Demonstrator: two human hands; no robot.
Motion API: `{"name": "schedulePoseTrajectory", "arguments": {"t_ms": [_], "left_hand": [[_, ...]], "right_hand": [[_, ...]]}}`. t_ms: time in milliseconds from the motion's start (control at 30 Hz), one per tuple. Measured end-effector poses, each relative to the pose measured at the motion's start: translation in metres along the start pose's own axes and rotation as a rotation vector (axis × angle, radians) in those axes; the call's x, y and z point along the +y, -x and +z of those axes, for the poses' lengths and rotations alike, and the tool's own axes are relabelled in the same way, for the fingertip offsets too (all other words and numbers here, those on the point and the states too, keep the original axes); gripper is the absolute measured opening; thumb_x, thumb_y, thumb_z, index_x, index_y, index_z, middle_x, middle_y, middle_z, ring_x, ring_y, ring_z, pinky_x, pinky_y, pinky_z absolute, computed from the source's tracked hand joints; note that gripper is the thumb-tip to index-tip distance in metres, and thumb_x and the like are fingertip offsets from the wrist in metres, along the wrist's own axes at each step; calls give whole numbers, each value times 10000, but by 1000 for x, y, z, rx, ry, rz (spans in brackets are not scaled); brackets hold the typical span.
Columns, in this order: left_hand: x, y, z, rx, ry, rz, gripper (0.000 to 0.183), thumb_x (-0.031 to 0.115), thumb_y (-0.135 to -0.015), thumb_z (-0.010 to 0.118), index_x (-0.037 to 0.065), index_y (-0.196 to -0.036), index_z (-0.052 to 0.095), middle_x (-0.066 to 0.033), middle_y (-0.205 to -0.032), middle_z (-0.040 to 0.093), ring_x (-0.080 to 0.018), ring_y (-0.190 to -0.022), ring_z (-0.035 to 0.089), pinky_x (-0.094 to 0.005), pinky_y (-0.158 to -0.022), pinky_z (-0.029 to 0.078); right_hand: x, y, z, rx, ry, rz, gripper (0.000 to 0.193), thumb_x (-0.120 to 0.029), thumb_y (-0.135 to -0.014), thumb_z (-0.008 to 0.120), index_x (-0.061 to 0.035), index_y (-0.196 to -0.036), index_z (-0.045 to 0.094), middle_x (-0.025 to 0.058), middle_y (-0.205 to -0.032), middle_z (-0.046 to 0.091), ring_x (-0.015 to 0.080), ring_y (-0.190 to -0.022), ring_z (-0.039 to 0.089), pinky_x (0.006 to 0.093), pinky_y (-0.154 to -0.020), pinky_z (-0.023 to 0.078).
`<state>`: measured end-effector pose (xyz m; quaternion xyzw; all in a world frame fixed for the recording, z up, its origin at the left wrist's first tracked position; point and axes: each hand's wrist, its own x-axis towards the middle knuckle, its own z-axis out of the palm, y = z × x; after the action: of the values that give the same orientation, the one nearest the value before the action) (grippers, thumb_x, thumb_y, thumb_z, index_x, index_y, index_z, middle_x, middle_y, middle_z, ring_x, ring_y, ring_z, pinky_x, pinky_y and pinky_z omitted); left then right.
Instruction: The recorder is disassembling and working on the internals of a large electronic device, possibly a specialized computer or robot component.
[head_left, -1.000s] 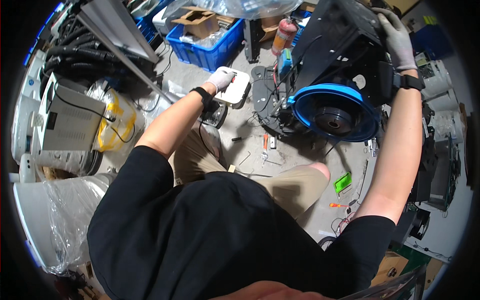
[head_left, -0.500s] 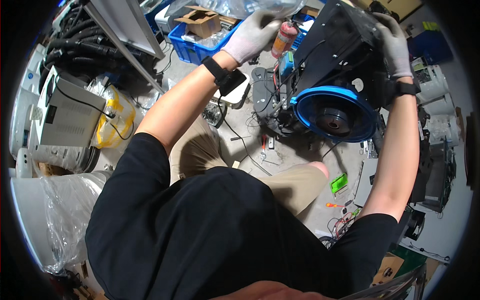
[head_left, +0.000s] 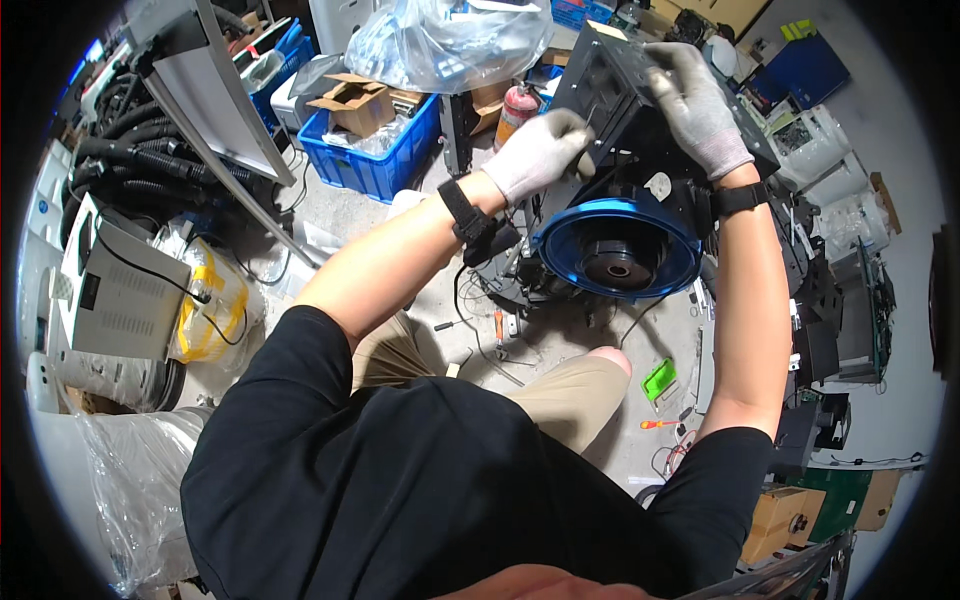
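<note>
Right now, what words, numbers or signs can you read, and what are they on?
None can be read clearly.
Red fire extinguisher: its label is too blurred.
White machine: its small markings are too blurred.
Open cardboard box: any print is too small.
Black box-shaped unit: no lettering I can make out.

Grey floor (head_left: 672,335), with clock positions read from the centre of the view: a blue crate (head_left: 370,160) rests on it at eleven o'clock, and an orange-handled wrench (head_left: 499,326) lies near the centre, toward five. Toward eight, also near the centre, lies a short black rod (head_left: 444,326); well apart, at four, a bright green holder (head_left: 659,378) lies near an orange-handled screwdriver (head_left: 658,425).
</note>
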<state>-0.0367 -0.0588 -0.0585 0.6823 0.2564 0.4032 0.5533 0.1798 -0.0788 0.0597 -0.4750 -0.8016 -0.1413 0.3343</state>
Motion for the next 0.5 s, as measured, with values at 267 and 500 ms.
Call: {"name": "schedulePoseTrajectory", "arguments": {"t_ms": [267,500], "left_hand": [[-50,0,19,35,40,-162,259,230,-1045,513,-14,-1119,562,-114,-829,734,-150,-694,704,-266,-574,520],[-65,2,26,45,21,-153,266,226,-1047,522,-22,-1131,568,-107,-834,726,-131,-706,687,-276,-643,547]], "right_hand": [[47,13,24,-60,48,227,495,-393,-1003,543,-20,-1327,578,239,-1360,567,383,-1298,536,418,-1096,424],[43,13,22,-88,48,269,519,-403,-997,543,-10,-1334,583,244,-1359,579,387,-1281,556,418,-1085,434]]}}
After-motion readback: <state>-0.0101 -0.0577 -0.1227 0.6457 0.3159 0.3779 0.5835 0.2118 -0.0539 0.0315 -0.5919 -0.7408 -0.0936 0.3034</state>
